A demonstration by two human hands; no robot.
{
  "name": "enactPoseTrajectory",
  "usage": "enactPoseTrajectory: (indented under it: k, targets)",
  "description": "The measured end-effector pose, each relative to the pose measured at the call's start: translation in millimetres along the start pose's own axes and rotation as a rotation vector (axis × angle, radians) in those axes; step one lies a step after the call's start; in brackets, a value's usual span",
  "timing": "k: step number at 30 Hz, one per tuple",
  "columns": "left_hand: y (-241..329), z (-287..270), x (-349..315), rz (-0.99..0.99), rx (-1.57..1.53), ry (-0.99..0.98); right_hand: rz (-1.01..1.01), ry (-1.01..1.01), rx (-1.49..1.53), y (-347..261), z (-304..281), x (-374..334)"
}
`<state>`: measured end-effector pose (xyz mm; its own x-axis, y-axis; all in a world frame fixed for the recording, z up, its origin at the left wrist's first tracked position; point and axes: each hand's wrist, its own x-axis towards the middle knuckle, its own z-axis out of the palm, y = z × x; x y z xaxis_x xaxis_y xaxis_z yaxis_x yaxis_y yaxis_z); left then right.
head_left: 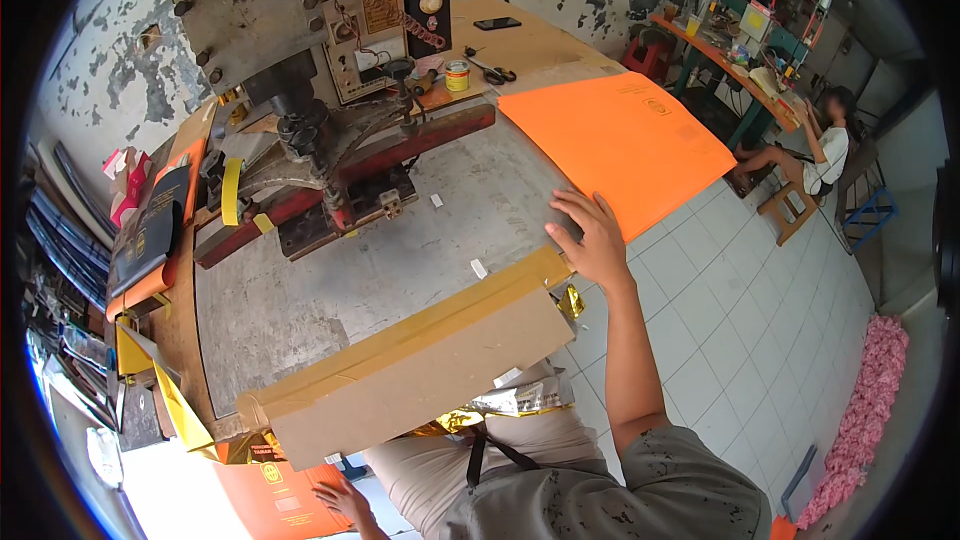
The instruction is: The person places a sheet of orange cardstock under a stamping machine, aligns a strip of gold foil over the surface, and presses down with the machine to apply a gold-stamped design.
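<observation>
My right hand (597,243) rests at the right edge of a grey metal plate (385,285), its fingers apart. Its fingertips are at the near left edge of a large orange sheet or folder (625,145) with a small dark print, which overhangs the floor. Low on the left, my left hand (347,502) lies with stretched fingers against the edge of another orange folder (275,505), printed in gold. A heavy stamping press (255,15) stands over the plate, its head raised above a dark block (350,215).
A taped cardboard strip (430,360) lines the plate's near edge, with gold foil (455,422) below. Scissors (495,70), a yellow tin (457,76) and a phone (498,24) lie behind. A dark folder (155,225) lies left. A person (825,150) sits at the far right.
</observation>
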<state>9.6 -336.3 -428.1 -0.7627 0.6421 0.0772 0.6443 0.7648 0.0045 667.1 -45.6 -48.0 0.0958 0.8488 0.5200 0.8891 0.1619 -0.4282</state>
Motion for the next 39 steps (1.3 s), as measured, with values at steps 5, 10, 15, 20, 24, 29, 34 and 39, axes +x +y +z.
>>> enactPoseTrajectory:
  k: [5, 10, 15, 20, 24, 29, 34, 39]
  targets:
    - [4, 0, 10, -0.024, 0.148, -0.118, -0.007, -0.004, -0.006, 0, 2, 0]
    - [-19, -10, 41, -0.14, -0.051, -0.11, 0.01, -0.01, -0.003, -2, -1, -1]
    - [-43, 3, 46, -0.14, 0.15, -0.022, 0.01, -0.019, 0.004, -2, 4, 1]
    - [-51, 2, 53, -0.098, 0.054, -0.017, 0.012, -0.015, -0.003, -1, -1, 0]
    - [-51, -15, 49, -0.065, -0.111, -0.006, 0.005, -0.012, 0.001, 2, 2, 0]
    - [-54, -21, 56, -0.023, -0.226, -0.063, 0.014, 0.002, 0.008, 4, 1, -2]
    - [-79, -16, 72, -0.014, -0.239, -0.061, -0.02, -0.011, 0.006, -2, 11, 1]
    - [-81, -18, 100, 0.038, -0.217, -0.088, -0.06, 0.014, 0.031, 6, 2, 0]
